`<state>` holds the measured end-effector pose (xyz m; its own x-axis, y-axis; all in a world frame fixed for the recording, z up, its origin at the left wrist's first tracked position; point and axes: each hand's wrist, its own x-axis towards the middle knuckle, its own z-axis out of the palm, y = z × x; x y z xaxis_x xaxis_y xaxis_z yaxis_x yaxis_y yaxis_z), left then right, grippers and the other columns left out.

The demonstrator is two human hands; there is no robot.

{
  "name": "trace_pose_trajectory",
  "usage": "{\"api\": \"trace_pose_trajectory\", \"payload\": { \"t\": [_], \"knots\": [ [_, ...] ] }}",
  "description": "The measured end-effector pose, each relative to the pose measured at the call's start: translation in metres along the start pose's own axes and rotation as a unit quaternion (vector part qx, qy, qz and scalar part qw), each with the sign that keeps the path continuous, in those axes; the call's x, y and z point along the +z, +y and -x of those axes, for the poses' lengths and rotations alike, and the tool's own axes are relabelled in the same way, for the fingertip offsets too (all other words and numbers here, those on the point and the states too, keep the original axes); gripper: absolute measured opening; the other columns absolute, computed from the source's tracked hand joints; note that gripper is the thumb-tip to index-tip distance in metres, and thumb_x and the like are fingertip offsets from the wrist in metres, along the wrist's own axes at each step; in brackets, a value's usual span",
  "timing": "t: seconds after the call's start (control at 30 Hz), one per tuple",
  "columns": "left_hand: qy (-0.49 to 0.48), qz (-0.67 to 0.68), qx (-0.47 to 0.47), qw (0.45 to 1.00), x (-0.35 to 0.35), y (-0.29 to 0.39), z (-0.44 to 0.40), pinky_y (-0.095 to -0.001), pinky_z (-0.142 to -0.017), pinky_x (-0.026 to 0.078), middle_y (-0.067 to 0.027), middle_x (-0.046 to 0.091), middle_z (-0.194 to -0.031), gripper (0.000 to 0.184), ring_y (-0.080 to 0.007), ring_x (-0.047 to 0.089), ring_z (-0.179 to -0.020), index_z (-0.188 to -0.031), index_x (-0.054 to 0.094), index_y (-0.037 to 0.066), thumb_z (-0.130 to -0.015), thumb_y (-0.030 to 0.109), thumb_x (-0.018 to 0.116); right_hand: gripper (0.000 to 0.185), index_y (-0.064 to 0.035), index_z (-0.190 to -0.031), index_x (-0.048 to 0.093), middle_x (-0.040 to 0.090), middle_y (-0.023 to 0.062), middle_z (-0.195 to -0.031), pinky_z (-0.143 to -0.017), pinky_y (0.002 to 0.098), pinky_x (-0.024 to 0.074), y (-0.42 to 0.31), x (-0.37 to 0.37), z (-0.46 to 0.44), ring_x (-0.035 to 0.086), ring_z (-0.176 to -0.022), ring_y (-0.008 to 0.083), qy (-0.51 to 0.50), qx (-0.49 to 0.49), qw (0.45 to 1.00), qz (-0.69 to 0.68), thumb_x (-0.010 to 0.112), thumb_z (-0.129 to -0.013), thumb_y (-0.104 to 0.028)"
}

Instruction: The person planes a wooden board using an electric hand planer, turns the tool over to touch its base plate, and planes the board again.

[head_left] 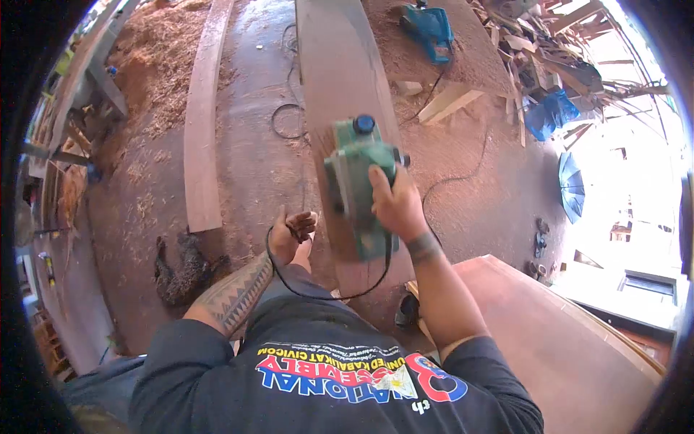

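We have the green power planer [354,166] near the middle of our view, on the face of a long wooden board [336,65] that runs from twelve o'clock down toward six. Our right hand [400,206], at four o'clock of the tool's centre, has its fingers wrapped around the handle with no slack we can see. Our left hand [285,242] lies at eight o'clock, just beside the board; its fingers are partly curled, and we cannot tell whether they have hold of the black cord [347,297], which droops across at six o'clock between the tool's rear and our left wrist. That cord seems our likeliest trouble: if its loop swings onto the board, the planer could snag it or nick it. With only one hand on the tool, uneven pressure could tip it and gouge the wood. If our left fingers strayed beneath the base, the cutter could catch them. A loose cable loop [289,121] on the floor at ten o'clock and the wood shavings [170,61] farther out that way could trip us or make us slip. At one o'clock, well apart, lies a teal power tool [431,35].
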<state>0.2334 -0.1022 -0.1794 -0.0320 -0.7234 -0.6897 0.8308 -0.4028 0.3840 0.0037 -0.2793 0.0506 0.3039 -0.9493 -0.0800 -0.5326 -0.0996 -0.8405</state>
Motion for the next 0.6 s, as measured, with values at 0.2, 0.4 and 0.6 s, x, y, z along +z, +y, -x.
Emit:
{"api": "trace_pose_trajectory", "payload": {
  "t": [0.2, 0.4, 0.6],
  "knots": [
    [0.028, -0.012, 0.037, 0.999, 0.03, 0.041, 0.024, -0.0445, -0.103, 0.054, -0.0172, 0.079, -0.124, 0.086, -0.0297, 0.072, -0.112, -0.135, 0.071, -0.002, -0.117, 0.069, 0.025, 0.054, 0.0015, -0.097, 0.068, 0.069, 0.0112, -0.073, -0.056, 0.0418, 0.0565, -0.002, 0.05, -0.182, 0.072, -0.057, 0.0239, 0.057, -0.078, 0.995, 0.036, 0.066, -0.108, -0.051],
    [0.022, 0.022, 0.082, 0.996, 0.067, 0.076, 0.033, -0.046, -0.1, 0.054, -0.0154, 0.076, -0.114, 0.079, -0.0303, 0.071, -0.108, -0.13, 0.067, 0.002, -0.115, 0.072, 0.034, 0.076, 0.0134, -0.11, 0.072, 0.077, 0.0369, -0.1, -0.096, 0.0547, 0.0599, -0.069, 0.055, -0.308, 0.076, -0.106, 0.0529, -0.019, -0.005, 0.999, 0.037, 0.059, -0.106, -0.061],
    [-0.049, -0.02, 0.161, 0.986, 0.077, 0.102, 0.024, -0.0436, -0.097, 0.053, -0.0131, 0.076, -0.11, 0.074, -0.0284, 0.071, -0.103, -0.12, 0.066, 0.004, -0.115, 0.071, 0.037, 0.062, -0.0055, -0.157, 0.06, 0.084, 0.0092, -0.115, -0.069, 0.0432, 0.0562, -0.022, 0.111, -0.512, 0.079, -0.089, 0.0203, 0.055, -0.36, 0.615, 0.699, 0.066, -0.105, -0.038]
  ]
}}
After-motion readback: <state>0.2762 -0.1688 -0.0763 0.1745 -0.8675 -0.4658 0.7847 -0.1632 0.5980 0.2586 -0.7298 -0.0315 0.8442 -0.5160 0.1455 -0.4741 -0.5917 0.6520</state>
